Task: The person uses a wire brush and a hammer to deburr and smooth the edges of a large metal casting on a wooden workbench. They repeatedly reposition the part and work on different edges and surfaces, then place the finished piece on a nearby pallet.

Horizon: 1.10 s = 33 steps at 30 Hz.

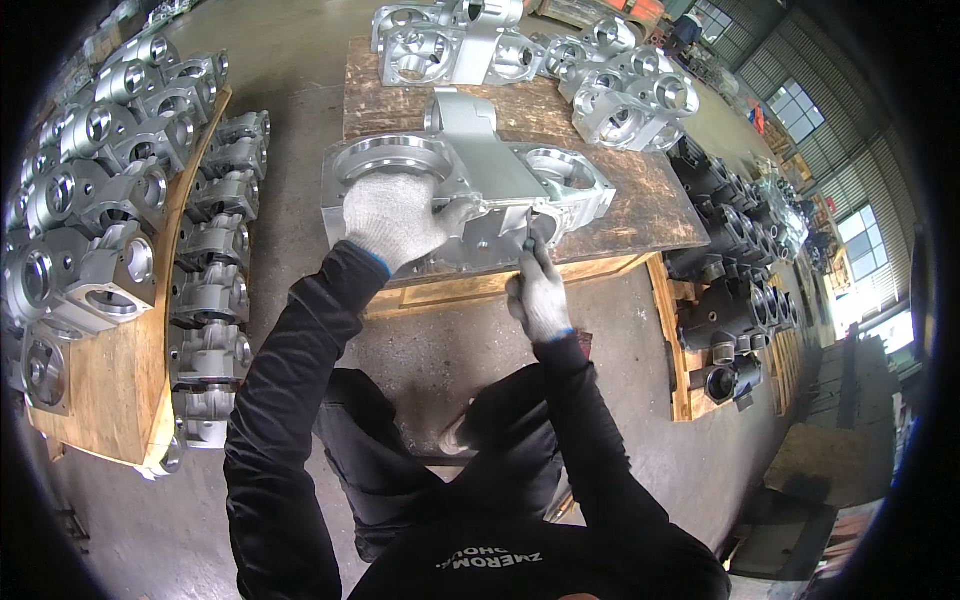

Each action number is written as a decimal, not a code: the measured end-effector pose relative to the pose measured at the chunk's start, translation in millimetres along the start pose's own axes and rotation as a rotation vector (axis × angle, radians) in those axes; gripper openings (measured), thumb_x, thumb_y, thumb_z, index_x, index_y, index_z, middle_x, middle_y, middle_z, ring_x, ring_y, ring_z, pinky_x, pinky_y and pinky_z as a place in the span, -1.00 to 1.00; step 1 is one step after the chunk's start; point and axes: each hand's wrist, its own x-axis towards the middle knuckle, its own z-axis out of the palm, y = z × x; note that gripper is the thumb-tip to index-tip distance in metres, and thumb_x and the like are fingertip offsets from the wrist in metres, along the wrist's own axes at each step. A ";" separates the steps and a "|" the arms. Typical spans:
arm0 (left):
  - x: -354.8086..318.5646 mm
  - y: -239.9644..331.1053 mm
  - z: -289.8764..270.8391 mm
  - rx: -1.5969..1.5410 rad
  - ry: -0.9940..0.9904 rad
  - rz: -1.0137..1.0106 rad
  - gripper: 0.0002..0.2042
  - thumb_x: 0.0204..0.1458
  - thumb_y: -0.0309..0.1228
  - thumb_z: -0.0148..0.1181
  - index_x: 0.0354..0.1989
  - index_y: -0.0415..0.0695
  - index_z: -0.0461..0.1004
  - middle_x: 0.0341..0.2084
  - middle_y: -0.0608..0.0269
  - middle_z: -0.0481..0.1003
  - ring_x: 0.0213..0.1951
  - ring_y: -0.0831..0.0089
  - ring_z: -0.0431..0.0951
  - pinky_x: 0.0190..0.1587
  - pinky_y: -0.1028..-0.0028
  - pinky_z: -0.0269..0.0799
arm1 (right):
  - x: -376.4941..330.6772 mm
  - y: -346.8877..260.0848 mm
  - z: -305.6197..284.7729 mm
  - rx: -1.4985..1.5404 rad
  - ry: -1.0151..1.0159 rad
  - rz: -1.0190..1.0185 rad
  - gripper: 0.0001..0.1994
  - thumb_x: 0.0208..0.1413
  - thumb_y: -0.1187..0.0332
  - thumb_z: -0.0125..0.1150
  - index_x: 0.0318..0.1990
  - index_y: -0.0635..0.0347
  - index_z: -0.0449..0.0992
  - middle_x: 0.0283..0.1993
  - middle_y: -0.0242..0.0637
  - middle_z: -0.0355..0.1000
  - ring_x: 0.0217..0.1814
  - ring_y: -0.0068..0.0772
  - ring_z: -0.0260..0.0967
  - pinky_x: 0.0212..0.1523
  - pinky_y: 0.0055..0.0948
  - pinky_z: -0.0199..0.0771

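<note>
A large silver metal casting [478,160] with round bores lies on the worn wooden table in front of me. My left hand [395,218], in a white knit glove, rests over the near left part of the casting, below its big bore, with the thumb stretched toward the middle. My gloved right hand [540,290] is closed around a thin, dark hand tool [530,226]. The tool points away from me, and its tip meets the casting's near edge by a small opening. What kind of tool it is, I cannot make out.
More silver castings [450,45] stand at the table's far side and far right [630,95]. On my left, a wooden board [120,380] carries several castings, with others stacked beside it. Black cast parts [735,325] sit on a pallet [672,345] to the right.
</note>
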 end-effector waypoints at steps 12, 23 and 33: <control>3.4 -2.4 0.5 0.019 -0.070 -0.004 -0.39 0.19 0.22 0.10 -0.27 -0.18 0.68 -0.56 0.05 0.61 -0.49 0.14 0.67 -0.39 0.20 0.59 | -19.0 -14.9 7.4 -0.085 0.059 -0.014 -0.40 0.41 0.21 -0.01 0.55 -0.05 0.08 -0.63 -0.49 0.19 -0.74 -0.66 0.06 -0.73 -0.60 0.01; 3.4 3.3 -3.3 -0.016 -0.147 -0.057 -0.39 0.18 0.24 0.10 -0.11 -0.13 0.68 -0.43 0.03 0.66 -0.36 0.12 0.71 -0.26 0.19 0.63 | 8.5 20.3 -15.0 -0.224 -0.083 -0.303 -0.47 0.38 0.35 -0.04 0.47 0.16 0.17 -0.33 -0.34 0.34 -0.57 -0.57 0.23 -0.52 -0.47 0.32; 3.8 16.7 -4.7 0.138 -0.105 -0.058 -0.43 0.18 0.18 0.13 -0.12 -0.17 0.62 -0.31 0.01 0.64 -0.19 0.17 0.67 -0.18 0.22 0.60 | -13.8 -6.8 -16.8 0.185 -0.144 -0.024 -0.69 0.40 0.16 0.04 0.24 -0.16 0.38 -0.51 -0.49 0.25 -0.65 -0.68 0.07 -0.68 -0.64 -0.02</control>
